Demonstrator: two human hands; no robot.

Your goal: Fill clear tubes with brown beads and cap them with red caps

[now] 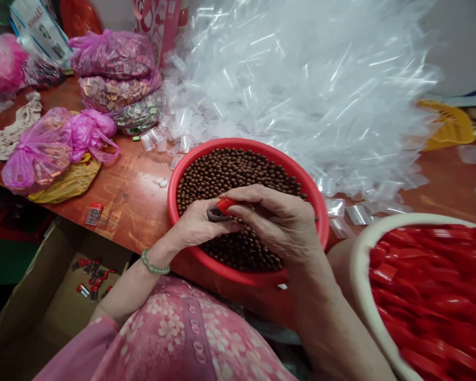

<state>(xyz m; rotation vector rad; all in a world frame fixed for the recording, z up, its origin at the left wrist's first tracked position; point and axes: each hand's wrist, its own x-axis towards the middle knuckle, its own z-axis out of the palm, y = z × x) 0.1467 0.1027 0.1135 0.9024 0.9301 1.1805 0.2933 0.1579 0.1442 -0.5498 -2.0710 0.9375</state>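
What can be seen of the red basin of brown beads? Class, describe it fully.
The red basin is round, shallow and looks like smooth plastic, with a thick rolled rim. It sits upright at the edge of the wooden table, filled with small dark brown beads. Both hands, left hand and right hand, rest over the beads, holding a small red-capped piece. Clear plastic sleeves pile against its far rim.

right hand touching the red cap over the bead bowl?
Touching. The head view shows the right hand's fingertips closed on the red cap, with no gap, above the red bowl of brown beads. The left hand meets it from below.
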